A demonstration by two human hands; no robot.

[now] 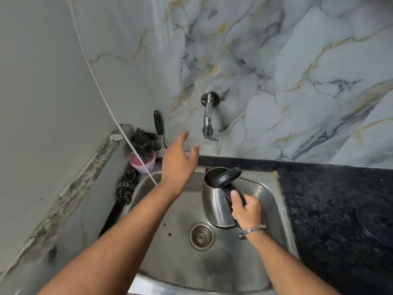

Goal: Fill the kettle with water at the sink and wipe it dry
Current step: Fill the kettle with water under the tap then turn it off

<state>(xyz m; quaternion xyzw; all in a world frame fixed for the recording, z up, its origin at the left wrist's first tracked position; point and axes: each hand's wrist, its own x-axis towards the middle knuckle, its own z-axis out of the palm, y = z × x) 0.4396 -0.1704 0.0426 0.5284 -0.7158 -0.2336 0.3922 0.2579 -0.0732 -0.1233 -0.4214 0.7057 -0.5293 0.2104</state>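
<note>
A steel kettle (213, 201) with a black handle hangs over the steel sink (274, 194), its black lid (226, 177) flipped open. My right hand (246, 208) grips the handle, thumb on top. The kettle's mouth sits below and slightly right of the chrome wall tap (208, 116). No water is visible from the tap. My left hand (177, 160) is raised above the sink's back rim, fingers spread, holding nothing, left of and below the tap.
A pink tub (142, 162) with a dark scrubber, a black-handled utensil (159, 128) and a dark cloth (125, 188) crowd the sink's back-left corner. A white cord (100, 90) runs down the wall there. Dark granite counter (331, 205) lies to the right. The drain (201, 236) is mid-basin.
</note>
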